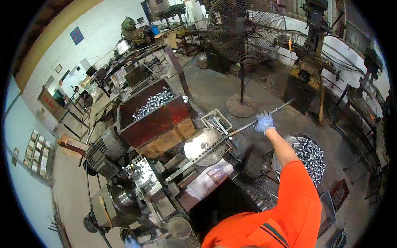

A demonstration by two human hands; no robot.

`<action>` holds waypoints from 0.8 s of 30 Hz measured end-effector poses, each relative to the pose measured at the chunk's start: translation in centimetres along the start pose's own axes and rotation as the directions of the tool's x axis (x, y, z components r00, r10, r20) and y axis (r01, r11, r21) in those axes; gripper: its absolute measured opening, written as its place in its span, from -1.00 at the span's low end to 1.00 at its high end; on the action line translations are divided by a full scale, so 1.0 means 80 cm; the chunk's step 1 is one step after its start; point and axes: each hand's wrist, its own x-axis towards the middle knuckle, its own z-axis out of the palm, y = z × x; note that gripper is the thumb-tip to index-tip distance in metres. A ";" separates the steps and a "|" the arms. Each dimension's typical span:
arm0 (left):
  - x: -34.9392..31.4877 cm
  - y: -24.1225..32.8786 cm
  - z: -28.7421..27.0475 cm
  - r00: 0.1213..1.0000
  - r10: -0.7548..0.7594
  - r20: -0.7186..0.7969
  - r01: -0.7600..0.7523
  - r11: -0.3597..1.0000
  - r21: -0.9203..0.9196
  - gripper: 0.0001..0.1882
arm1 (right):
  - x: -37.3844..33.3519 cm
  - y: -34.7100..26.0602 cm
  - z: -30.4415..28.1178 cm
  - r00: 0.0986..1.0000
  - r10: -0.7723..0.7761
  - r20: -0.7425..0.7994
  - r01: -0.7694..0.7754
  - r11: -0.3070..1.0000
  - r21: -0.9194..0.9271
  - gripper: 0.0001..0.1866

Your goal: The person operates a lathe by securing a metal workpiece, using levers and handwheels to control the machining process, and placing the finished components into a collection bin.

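Grey workshop floor spreads round the fan base, at one o'clock from the metal disc. Over its near edge reaches a long rod, the gloved right hand's grip wrapped around it at two o'clock. Metal cylinders fill the red bin, ten o'clock, and round basket, three o'clock. Lower edge crops the left hand; its grip I cannot tell.

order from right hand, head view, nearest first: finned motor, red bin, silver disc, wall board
From the right hand:
1. silver disc, to its left
2. red bin, beyond the disc
3. finned motor, left of bin
4. wall board, far left
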 end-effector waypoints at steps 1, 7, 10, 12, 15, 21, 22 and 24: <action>0.003 -0.007 0.025 0.991 0.116 0.065 -0.130 0.951 0.282 -0.50 | -0.016 0.004 -0.004 0.999 0.009 0.042 -0.010 1.000 0.019 -0.46; 0.003 0.005 0.032 0.964 0.041 -0.262 -0.105 0.966 -0.234 -0.62 | -0.128 0.047 -0.025 0.994 0.067 0.089 -0.080 0.985 0.151 -0.51; 0.007 -0.010 0.054 0.942 0.081 -0.326 -0.117 0.989 -0.094 -0.60 | -0.162 0.125 -0.026 0.933 0.246 0.261 -0.281 0.954 0.103 -0.47; 0.011 -0.010 0.048 0.967 0.058 -0.250 -0.078 0.995 -0.068 -0.58 | -0.185 0.163 -0.028 0.899 0.357 0.255 -0.375 0.927 0.027 -0.46; 0.019 -0.010 0.060 0.978 -0.043 -0.203 0.033 0.998 -0.053 -0.54 | -0.210 0.211 0.006 0.855 0.467 0.226 -0.463 0.883 -0.078 -0.41; 0.015 0.034 0.013 0.985 -0.086 -0.152 0.070 0.991 -0.110 -0.59 | -0.222 0.203 0.001 0.827 0.492 0.272 -0.466 0.871 -0.156 -0.48; 0.012 0.037 0.008 0.983 -0.102 -0.154 0.084 0.990 -0.114 -0.59 | -0.218 0.199 0.001 0.831 0.487 0.269 -0.460 0.874 -0.159 -0.55; 0.004 0.035 -0.007 0.978 -0.139 -0.154 0.125 0.987 -0.097 -0.61 | -0.211 0.190 0.005 0.858 0.432 0.278 -0.405 0.902 -0.150 -0.60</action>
